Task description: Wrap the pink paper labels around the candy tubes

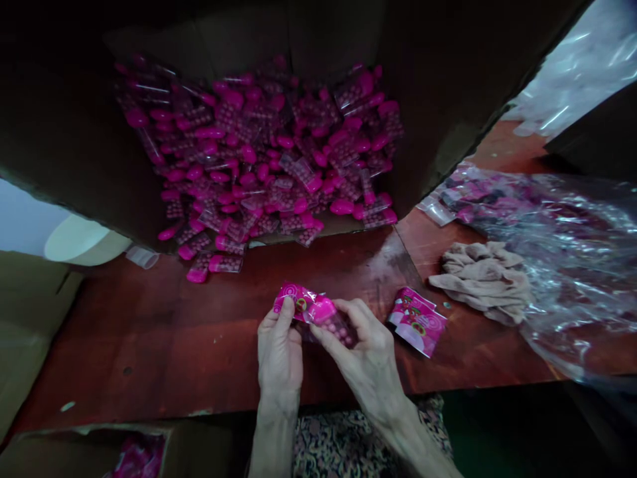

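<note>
My left hand (281,352) pinches a printed pink sleeve (297,300) between thumb and fingers, above the near part of the table. In my right hand (365,345) is a clear container (338,326) with a bright pink cap and small pink balls inside. Its capped end meets the sleeve's opening and looks partly inside it. To the right of my right hand, a few flat pink printed sleeves (419,322) lie on the table. Beyond both hands, a heap of similar pink-capped containers (279,159) spills from a cardboard box lying on its side.
The large box (442,113) opens toward me over the red wooden table (164,332). On the right are a crumpled cloth (485,279) and a clear plastic bag (572,245). A white bowl (84,242) stands left; an open box (194,451) with pink items sits below the near edge.
</note>
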### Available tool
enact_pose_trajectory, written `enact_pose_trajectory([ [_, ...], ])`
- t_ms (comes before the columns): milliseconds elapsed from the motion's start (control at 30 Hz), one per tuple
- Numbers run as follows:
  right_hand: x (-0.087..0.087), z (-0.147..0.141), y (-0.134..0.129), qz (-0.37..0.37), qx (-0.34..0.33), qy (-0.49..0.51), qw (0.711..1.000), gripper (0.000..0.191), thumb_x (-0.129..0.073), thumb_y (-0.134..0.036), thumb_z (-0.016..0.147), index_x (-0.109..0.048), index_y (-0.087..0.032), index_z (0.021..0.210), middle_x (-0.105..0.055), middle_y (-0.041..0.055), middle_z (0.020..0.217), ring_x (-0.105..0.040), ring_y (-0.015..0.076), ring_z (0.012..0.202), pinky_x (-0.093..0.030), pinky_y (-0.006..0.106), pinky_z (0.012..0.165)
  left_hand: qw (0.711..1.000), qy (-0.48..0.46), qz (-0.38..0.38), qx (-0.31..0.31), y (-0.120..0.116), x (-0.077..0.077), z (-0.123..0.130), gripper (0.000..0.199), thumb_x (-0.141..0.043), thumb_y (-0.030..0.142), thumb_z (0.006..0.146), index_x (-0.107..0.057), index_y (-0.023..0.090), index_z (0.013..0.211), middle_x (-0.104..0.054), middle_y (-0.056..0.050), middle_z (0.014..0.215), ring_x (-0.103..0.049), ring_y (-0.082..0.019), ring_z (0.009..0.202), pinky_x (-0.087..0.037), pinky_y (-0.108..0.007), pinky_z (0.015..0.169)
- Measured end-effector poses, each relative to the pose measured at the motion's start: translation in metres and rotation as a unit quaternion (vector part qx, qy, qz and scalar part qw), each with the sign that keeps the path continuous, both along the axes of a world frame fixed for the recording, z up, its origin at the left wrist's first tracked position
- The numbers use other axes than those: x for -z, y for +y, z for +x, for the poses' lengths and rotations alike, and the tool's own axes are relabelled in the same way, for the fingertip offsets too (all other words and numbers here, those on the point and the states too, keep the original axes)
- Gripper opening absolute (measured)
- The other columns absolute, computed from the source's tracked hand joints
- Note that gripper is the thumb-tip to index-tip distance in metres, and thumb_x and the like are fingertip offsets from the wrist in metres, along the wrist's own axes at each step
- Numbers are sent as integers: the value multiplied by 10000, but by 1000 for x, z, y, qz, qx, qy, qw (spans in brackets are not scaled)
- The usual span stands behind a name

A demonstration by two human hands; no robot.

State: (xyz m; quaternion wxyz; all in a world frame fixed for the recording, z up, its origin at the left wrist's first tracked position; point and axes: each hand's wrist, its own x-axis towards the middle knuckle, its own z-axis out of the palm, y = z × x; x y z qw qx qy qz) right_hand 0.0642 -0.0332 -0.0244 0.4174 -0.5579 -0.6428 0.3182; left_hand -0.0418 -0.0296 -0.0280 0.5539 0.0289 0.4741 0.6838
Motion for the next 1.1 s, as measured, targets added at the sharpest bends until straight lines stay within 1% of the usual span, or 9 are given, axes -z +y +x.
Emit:
enact_pose_trajectory([
  [100, 2, 0, -1, 6, -5, -1, 1000, 163, -606, -172, 769, -596, -186, 930, -565, 17, 792, -565, 159, 700, -481, 271, 628, 1000, 4, -4, -13, 2, 0, 2, 132, -748, 235, 635, -698, 132, 701, -699, -27, 691, -602, -99, 635, -463, -229, 693],
  [267, 1, 3, 0, -28, -8, 21, 999, 165, -599, -190, 777, -630, -184, 939, -531, 8, 767, -541, 143, 653, -463, 255, 599, 1000, 4, 4, 21, 2, 6, 7, 145, -774, 193, 588, -695, 143, 698, -700, -15, 690, -607, -97, 636, -463, -226, 701],
  [367, 3, 7, 1, -91, -29, 86, 992, 165, -621, -233, 771, -655, -191, 926, -498, -10, 731, -518, 130, 629, -437, 236, 556, 999, 10, 6, 47, 2, 8, 8, 168, -778, 166, 569, -689, 153, 710, -686, 7, 663, -591, -93, 581, -462, -233, 669],
  [500, 10, 12, 3, -170, -78, 191, 964, 193, -659, -307, 748, -668, -201, 909, -477, -32, 700, -485, 110, 600, -420, 217, 531, 998, 9, 1, 66, 2, 10, 8, 199, -775, 182, 571, -688, 152, 747, -691, 1, 677, -591, -106, 589, -454, -241, 655],
  [567, 12, 11, 2, -155, -70, 177, 969, 176, -660, -286, 748, -671, -198, 901, -488, -25, 721, -499, 118, 633, -435, 224, 563, 997, 13, 1, 76, 2, 10, 10, 209, -774, 176, 569, -688, 149, 758, -694, -5, 683, -598, -111, 604, -450, -239, 657],
  [733, 15, 3, -6, -25, 2, 80, 996, 273, -618, -175, 766, -644, -188, 1037, -538, 13, 805, -562, 141, 703, -484, 250, 653, 996, 23, -2, 84, 1, 10, 15, 202, -776, 140, 552, -683, 140, 731, -697, -9, 688, -612, -107, 623, -455, -222, 676],
  [800, 17, 2, -7, -23, 14, 86, 996, 324, -646, -188, 743, -631, -194, 1066, -574, 25, 839, -585, 159, 742, -501, 272, 691, 995, 3, -4, 95, 1, 9, 15, 218, -782, 149, 547, -683, 141, 741, -703, -19, 705, -621, -114, 632, -468, -233, 687],
  [1000, 24, 7, -4, -180, 32, 225, 957, 544, -744, -279, 642, -556, -192, 1145, -621, 11, 788, -599, 150, 648, -528, 286, 617, 985, -62, -5, 161, -2, 8, 9, 222, -754, 240, 624, -701, 120, 802, -697, -51, 678, -641, -164, 641, -500, -305, 707],
  [1100, 24, 7, -4, -183, 37, 221, 957, 553, -744, -264, 636, -552, -187, 1150, -625, 10, 787, -598, 143, 646, -527, 277, 615, 982, -55, -4, 179, -3, 7, 13, 169, -710, 236, 681, -704, 103, 785, -685, -50, 639, -626, -151, 600, -502, -292, 671],
])
